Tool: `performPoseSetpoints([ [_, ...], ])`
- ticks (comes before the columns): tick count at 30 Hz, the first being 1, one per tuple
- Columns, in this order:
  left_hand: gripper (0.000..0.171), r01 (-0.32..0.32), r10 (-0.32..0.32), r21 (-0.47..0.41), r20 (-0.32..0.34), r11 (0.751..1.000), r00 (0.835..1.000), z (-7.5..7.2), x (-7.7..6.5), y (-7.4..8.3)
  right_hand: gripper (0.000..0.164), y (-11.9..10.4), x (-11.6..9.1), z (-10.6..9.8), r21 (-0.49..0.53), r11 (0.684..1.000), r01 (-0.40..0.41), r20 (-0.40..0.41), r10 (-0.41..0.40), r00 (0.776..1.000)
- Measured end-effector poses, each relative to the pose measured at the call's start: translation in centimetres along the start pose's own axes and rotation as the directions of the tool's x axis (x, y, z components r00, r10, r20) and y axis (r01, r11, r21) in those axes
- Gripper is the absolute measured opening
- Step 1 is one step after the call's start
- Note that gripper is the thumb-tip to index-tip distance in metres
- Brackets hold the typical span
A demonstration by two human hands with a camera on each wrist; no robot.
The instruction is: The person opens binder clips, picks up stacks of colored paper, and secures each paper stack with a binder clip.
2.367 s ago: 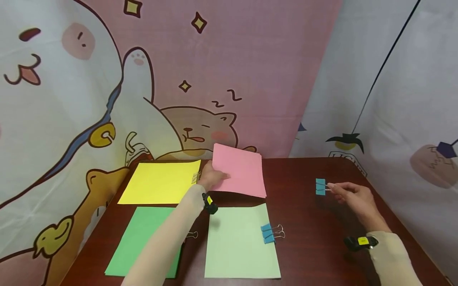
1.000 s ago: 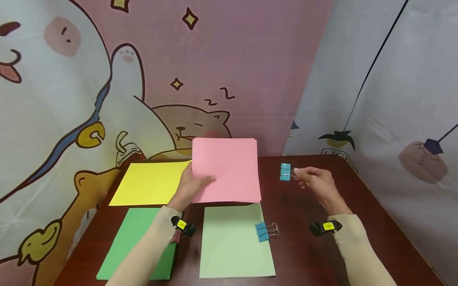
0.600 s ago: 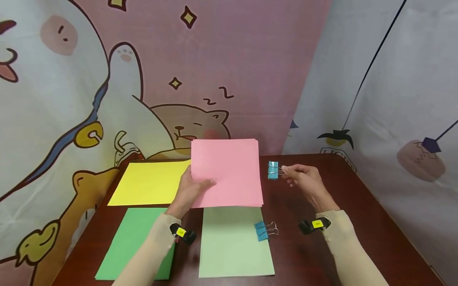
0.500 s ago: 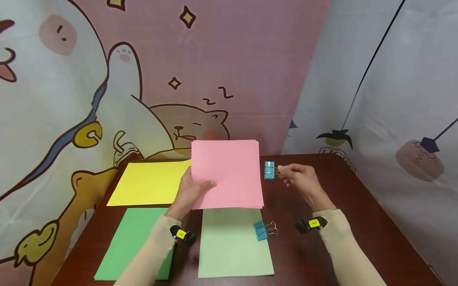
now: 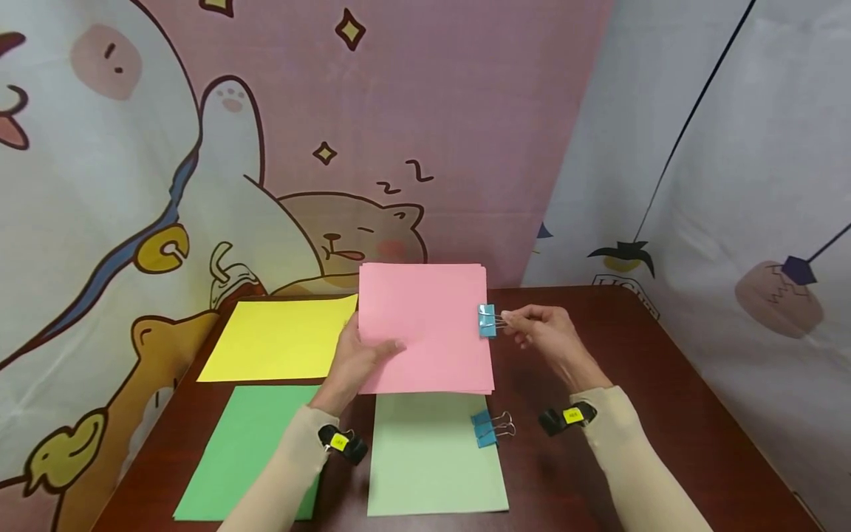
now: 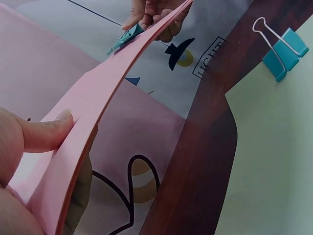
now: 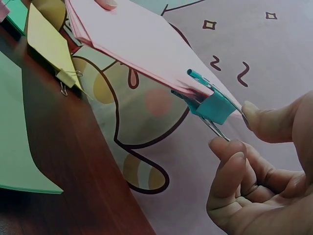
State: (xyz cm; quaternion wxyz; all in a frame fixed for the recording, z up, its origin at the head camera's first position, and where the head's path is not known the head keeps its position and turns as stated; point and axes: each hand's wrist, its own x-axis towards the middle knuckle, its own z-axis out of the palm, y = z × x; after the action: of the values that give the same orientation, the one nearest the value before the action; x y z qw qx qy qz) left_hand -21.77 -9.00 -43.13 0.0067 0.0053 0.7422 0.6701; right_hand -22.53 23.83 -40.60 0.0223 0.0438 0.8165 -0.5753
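A stack of pink paper (image 5: pixel 428 318) is held up, tilted, above the table in the head view. My left hand (image 5: pixel 354 363) grips its left edge, thumb across the front and the other fingers behind. At the opposite edge, my right hand (image 5: pixel 548 336) pinches the wire handles of a blue binder clip (image 5: pixel 487 322) between thumb and fingers. The right wrist view shows this binder clip (image 7: pixel 215 107) spread over the paper's edge, with sheets between its lips. In the left wrist view the pink stack (image 6: pixel 93 105) bends slightly under my thumb.
Light green paper (image 5: pixel 435 465) with a blue binder clip (image 5: pixel 485 428) on its right edge lies below the pink stack. Yellow paper (image 5: pixel 279 340), with a yellow clip (image 7: pixel 66 78), and darker green paper (image 5: pixel 246 451) lie left. A cartoon-printed cloth (image 5: pixel 465 133) hangs behind the dark red table (image 5: pixel 638 369).
My left hand has lifted the pink stack and brought it to face me. My right hand has moved left with the binder clip, which now straddles the stack's right edge.
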Motion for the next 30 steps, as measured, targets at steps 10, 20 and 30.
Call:
performPoseSetpoints([
  [10,0.082,0.019,-0.018,0.032,-0.025,0.999,1.0,0.3,-0.3,0.0,0.041,-0.1,-0.2,0.5,-0.013,0.999,0.05,0.044,-0.049,0.998],
  [20,0.083,0.031,-0.03,0.034,-0.031,0.999,0.999,0.1,-0.1,-0.4,0.055,0.7,0.3,0.5,0.012,0.999,0.03,0.121,-0.031,0.992],
  [30,0.062,0.109,-0.115,0.087,0.07,0.99,0.991,-0.8,1.5,-0.5,0.072,1.1,2.0,0.6,0.012,0.999,-0.046,0.139,0.044,0.989],
])
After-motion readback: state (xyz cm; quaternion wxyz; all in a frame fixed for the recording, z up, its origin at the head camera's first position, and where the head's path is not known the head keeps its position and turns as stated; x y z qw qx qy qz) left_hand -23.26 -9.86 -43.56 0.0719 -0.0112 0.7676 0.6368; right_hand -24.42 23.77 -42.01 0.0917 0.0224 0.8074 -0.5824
